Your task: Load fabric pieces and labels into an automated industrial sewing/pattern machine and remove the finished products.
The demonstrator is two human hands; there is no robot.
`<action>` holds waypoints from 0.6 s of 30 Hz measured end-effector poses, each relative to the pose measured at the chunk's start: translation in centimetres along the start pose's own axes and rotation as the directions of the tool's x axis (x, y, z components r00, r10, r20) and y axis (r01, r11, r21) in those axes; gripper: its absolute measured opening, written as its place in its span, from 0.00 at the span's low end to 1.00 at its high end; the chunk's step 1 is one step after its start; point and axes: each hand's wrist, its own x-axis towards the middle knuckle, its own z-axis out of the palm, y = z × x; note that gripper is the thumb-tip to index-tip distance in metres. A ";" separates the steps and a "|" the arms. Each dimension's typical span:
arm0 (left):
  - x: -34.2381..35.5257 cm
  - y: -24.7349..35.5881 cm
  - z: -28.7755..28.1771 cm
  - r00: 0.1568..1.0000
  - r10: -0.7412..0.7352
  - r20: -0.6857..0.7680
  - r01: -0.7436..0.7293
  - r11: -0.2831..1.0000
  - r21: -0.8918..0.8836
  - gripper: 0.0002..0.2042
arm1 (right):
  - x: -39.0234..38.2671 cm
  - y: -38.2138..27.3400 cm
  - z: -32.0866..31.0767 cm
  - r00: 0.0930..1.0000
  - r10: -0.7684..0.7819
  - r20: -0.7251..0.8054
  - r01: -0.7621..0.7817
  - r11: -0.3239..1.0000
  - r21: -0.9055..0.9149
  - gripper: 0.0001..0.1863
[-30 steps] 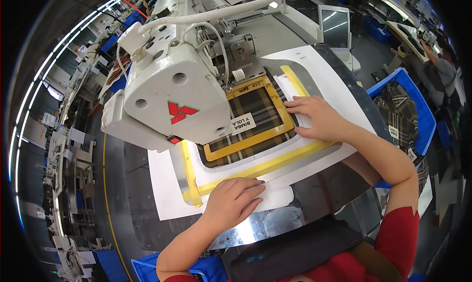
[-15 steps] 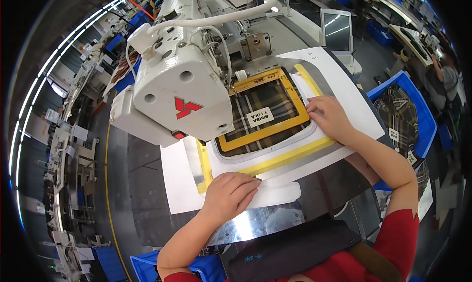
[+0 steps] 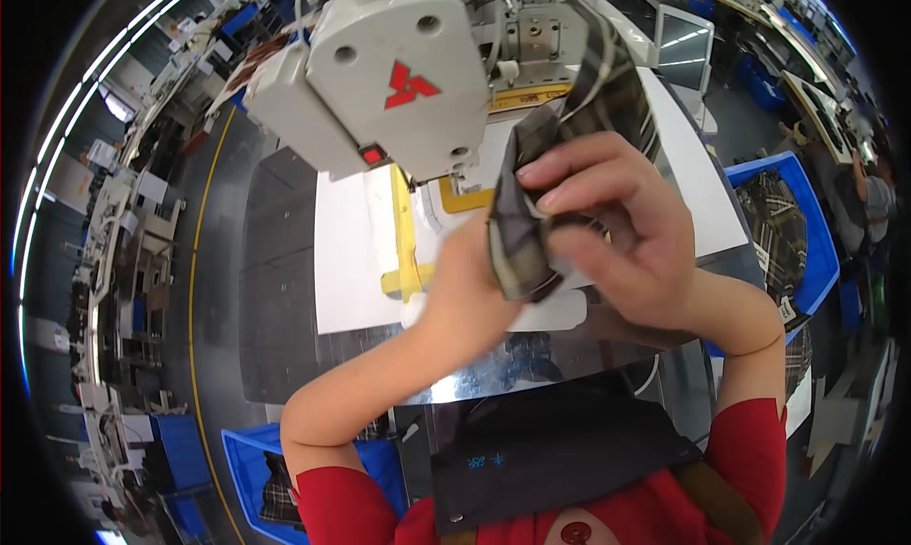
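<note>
plaid cloth in dark brown and grey with pale stripes point(image 3: 607, 94) is bunched between your two hands, raised above the work surface, just right of the white metal machine head with a red emblem point(image 3: 399, 89). your right hand point(image 3: 631, 227) is curled, its fingertips gripping the gathered cloth, its blurred thumb lower down. your left hand point(image 3: 470, 274) meets the lower fold; its fingers are blurred and hidden behind the cloth, so i cannot tell whether they are closed on it. below the cloth, a flat yellow frame point(image 3: 525, 98) shows in part. a large white paper sheet point(image 3: 356, 260) lies on the dark tabletop point(image 3: 275, 260), a yellow tape strip point(image 3: 404, 227) along its left part. to your right, a blue plastic bin point(image 3: 824, 246) holds more plaid pieces point(image 3: 771, 222).
</note>
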 end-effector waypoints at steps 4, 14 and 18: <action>-4.0 -2.9 -8.6 0.827 -0.120 -0.549 0.225 0.966 0.128 0.22 | -3.7 3.4 -1.6 0.940 0.146 0.308 -0.108 0.985 -0.138 0.14; -36.7 -6.6 -22.8 0.555 0.478 -0.681 0.769 0.018 0.639 0.16 | -7.9 8.0 -1.7 0.776 0.407 0.481 -0.180 0.875 -0.449 0.05; -47.3 -11.5 -21.2 0.387 -0.096 -0.917 0.880 -0.257 0.399 0.19 | -7.6 7.6 -2.3 0.805 0.368 0.466 -0.176 0.897 -0.405 0.06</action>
